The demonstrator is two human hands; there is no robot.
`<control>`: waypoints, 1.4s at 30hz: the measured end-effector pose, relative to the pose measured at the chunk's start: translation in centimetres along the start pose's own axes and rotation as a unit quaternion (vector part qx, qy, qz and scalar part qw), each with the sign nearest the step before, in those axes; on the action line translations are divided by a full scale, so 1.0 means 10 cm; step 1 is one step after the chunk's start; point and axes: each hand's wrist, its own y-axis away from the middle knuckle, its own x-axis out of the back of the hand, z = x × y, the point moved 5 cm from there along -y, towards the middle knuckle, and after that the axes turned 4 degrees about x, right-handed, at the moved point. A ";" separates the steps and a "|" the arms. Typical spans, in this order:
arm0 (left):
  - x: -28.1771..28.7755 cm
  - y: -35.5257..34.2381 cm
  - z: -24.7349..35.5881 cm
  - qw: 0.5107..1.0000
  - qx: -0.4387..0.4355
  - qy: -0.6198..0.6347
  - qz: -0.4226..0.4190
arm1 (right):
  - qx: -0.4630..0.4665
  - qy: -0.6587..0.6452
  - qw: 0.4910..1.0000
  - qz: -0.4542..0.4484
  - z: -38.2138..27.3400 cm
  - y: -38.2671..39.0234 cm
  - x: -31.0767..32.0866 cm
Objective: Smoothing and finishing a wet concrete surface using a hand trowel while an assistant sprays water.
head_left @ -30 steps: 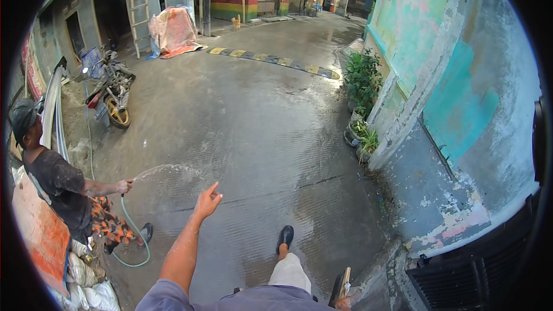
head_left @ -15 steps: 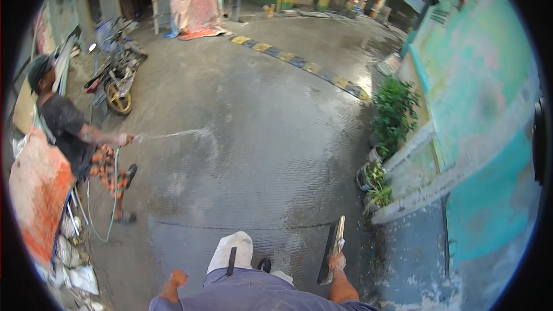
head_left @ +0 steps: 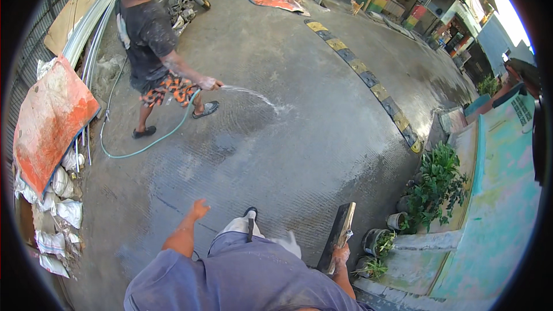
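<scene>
In the head view, my left hand (head_left: 199,208) swings out beside my body above the wet concrete (head_left: 242,167), fingers loosely apart and holding nothing. At lower right, my right hand (head_left: 340,253) grips a long, flat board-like tool (head_left: 336,230) by its handle, carried upright along my side. Ahead on the left, another person (head_left: 144,40) in a dark shirt and patterned shorts walks, spraying water (head_left: 247,91) onto the pavement from a light green hose (head_left: 168,135).
A striped speed bump (head_left: 364,75) crosses diagonally ahead. Potted plants (head_left: 439,187) line a pastel wall (head_left: 495,207) at right. Bagged material (head_left: 69,214), an orange tarp (head_left: 50,121) and long poles (head_left: 92,22) lie along the left, with a motorbike (head_left: 181,8) farther ahead and a small animal (head_left: 355,7) beyond.
The view has swung left and moved forward. The other person has walked ahead. My left arm has lowered from its outstretched position, and the flat tool in my right hand has come fully into view.
</scene>
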 end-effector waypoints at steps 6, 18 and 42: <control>0.12 -0.74 2.07 0.996 -0.072 0.026 0.051 | -0.073 0.028 0.996 -0.030 0.28 -0.65 0.18; -0.97 -0.74 2.78 0.997 -0.027 -0.058 0.048 | 0.012 0.094 0.992 -0.088 -0.90 -3.49 0.70; -0.16 -2.23 4.05 0.911 0.239 0.241 0.235 | 0.299 0.011 0.945 -0.132 -6.10 -6.42 0.33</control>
